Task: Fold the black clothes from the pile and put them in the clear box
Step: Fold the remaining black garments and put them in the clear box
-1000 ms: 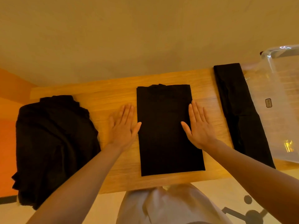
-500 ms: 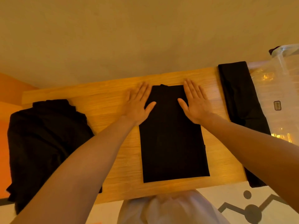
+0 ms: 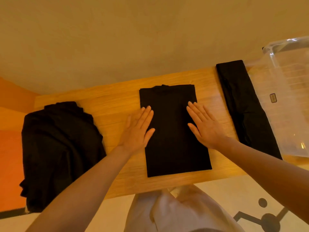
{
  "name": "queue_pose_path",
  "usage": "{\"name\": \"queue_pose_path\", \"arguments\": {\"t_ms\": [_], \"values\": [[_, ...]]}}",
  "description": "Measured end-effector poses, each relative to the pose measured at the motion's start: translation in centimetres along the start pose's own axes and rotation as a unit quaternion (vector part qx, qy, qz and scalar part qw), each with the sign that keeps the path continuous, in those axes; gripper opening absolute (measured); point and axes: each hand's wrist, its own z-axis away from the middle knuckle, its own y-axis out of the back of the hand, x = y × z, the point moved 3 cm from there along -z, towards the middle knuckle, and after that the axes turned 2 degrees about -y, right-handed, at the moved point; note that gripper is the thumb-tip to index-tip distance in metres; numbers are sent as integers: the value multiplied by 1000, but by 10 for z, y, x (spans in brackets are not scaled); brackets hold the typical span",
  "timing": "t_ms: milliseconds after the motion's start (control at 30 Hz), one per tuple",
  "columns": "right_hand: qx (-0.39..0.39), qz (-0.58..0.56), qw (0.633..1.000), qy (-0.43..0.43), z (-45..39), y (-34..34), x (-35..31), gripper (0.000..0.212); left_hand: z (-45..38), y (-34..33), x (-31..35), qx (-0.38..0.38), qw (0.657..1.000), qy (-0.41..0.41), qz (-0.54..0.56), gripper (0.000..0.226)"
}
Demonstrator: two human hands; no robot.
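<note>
Black folded garment [image 3: 173, 131] lay mid-table; left hand [image 3: 138, 131] at its nine o'clock edge and right hand [image 3: 204, 128] at three pressed flat-fingered, gripping nothing. Even, outward smoothing would keep the fold crisp.

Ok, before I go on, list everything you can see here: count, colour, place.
folded garment: one, black, middle of the table, flat.
pile of clothes: one heap, black, left end of the table, hanging over the edge.
long folded garment: one, black, right side, beside the box.
clear box: one, transparent, right end of the table.
table: one, light wood.
left hand: flat, fingers straight, on the folded garment's left edge.
right hand: flat, fingers straight, on its right edge.
</note>
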Motion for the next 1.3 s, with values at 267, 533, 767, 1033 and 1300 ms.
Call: {"name": "queue_pose_path", "arguments": {"t_ms": [267,533,767,1033,1300], "values": [[-34,47,993,101,108,-38,-27,58,98,-44,71,-61,992,-104,-22,63],[-43,48,992,108,155,-44,-25,68,141,-52,94,-40,995,-71,-49,65],[41,66,986,147,170,-43,-27,77,155,-52,106,36,992,-103,-70,62],[62,-136,978,148,171,-25,-25,39,166,-32,109,161,979,-117,49,25],[-18,-481,869,-115,163,9,-23,11,155,11,113,181,874,162,420,21]]}}
